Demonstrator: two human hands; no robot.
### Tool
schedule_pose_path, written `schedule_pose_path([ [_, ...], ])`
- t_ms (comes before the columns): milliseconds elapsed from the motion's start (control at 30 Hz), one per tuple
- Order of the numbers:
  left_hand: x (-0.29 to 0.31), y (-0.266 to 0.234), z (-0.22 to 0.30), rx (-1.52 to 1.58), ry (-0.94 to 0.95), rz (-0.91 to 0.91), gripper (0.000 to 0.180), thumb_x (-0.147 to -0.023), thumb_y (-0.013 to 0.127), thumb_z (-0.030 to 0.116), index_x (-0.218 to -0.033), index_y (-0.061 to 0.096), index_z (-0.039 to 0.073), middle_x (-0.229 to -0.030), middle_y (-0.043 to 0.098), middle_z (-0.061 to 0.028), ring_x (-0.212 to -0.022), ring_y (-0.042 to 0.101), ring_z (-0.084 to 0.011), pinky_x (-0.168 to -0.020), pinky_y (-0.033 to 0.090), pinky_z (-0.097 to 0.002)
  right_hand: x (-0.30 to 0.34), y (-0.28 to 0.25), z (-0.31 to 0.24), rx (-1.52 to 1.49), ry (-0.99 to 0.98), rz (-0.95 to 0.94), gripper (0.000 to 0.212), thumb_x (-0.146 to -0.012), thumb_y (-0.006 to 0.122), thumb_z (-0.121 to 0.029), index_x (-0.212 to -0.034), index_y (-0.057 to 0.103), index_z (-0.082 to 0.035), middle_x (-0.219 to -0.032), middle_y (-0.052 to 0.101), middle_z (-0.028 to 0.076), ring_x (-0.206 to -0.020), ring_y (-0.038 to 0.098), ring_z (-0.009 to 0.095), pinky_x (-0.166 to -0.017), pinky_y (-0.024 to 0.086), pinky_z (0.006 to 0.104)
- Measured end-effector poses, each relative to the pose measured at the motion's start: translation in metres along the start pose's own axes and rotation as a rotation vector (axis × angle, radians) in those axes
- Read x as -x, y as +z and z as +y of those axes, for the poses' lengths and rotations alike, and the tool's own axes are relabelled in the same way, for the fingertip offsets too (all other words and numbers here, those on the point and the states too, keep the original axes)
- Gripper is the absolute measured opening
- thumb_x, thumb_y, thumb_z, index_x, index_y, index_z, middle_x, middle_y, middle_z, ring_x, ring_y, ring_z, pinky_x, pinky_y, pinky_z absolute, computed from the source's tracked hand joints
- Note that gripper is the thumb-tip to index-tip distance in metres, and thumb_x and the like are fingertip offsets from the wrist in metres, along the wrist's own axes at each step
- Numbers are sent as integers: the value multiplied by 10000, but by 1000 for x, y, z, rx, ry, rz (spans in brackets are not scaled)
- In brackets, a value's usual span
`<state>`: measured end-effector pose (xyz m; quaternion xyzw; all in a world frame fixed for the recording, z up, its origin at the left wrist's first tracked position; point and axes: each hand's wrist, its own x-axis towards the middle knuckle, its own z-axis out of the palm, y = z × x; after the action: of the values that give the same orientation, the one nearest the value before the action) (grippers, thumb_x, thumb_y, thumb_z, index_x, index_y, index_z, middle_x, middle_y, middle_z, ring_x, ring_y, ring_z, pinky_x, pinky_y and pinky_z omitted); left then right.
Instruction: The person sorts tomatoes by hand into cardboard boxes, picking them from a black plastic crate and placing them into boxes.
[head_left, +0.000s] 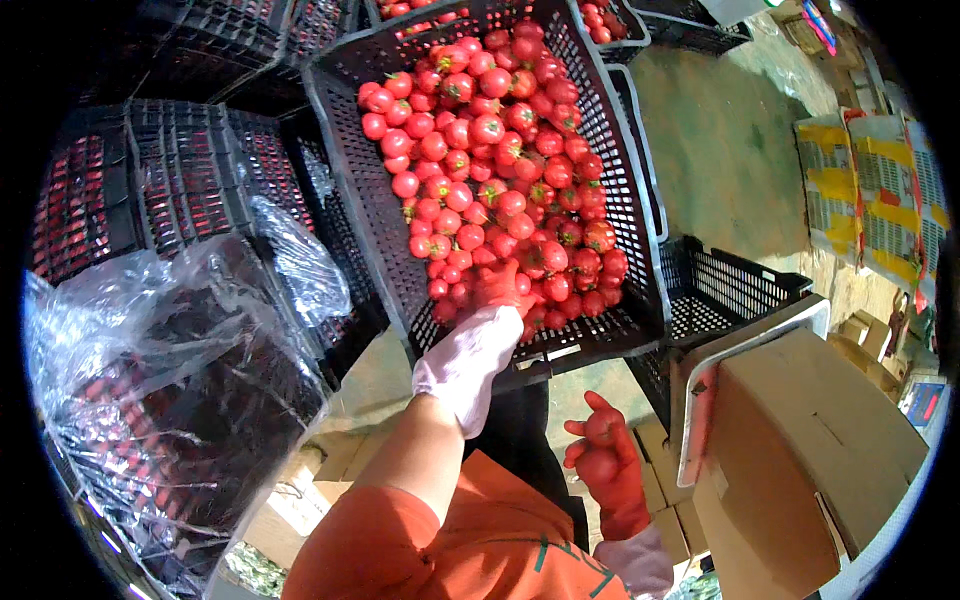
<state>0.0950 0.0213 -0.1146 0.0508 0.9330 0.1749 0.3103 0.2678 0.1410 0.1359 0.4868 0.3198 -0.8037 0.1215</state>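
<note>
A black plastic crate in front of me holds a heap of small red tomatoes, some with green stems. My left hand, in a red glove with a pale pink cuff, reaches down among the tomatoes at the crate's near end. Its fingers blend with the red fruit, so I cannot tell whether it grips one. At the lower right, outside the crate, my right hand, also red-gloved, is turned palm up. Its fingers curl round two tomatoes.
Stacked black crates stand at the left, partly under clear plastic sheeting. An open cardboard box is at the right, beside another black crate. More tomato crates lie at the far edge. Cartons with yellow tape stand far right.
</note>
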Motion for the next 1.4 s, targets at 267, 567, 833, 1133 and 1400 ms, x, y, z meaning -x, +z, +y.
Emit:
schedule_pose_path([
  [267,40,-27,-41,1211,-98,-285,435,-789,709,202,-1197,590,112,-1142,579,-31,-1072,561,-199,-882,479,-334,15,5,0,-164,51,-14,604,-985,430,-483,-1418,390,-65,-1117,630,187,-744,647,243,-659,530,362],
  [567,153,-181,-14,1963,284,-1199,822,-770,689,582,-1357,412,77,-1193,566,-155,-1094,583,-377,-854,523,-460,30,53,-36,-111,-54,-328,602,-956,502,-484,-1391,415,-77,-1244,572,153,-829,633,215,-726,524,352],
  [833,205,-263,54,1533,337,-1112,906,-867,474,710,-1486,298,73,-1309,548,-97,-1032,605,-218,-870,489,-373,84,110,-87,144,-178,-512,250,-860,572,-281,-863,589,-32,-822,581,47,-721,531,144,-668,433,270],
  [1133,238,-301,175,1210,719,-832,757,-763,706,601,-1284,525,83,-1218,599,-65,-798,560,-126,-671,435,-262,205,84,-138,50,-612,-38,491,-912,625,-250,-1321,476,-24,-1105,637,114,-819,677,223,-709,540,331],
  [1400,301,-318,319,973,785,-1135,393,-838,589,379,-1068,606,61,-930,657,-78,-568,546,-94,-428,341,-203,303,-44,-167,386,-1031,1035,486,-873,649,-119,-1338,523,-56,-1158,630,116,-939,620,176,-775,520,279],
])
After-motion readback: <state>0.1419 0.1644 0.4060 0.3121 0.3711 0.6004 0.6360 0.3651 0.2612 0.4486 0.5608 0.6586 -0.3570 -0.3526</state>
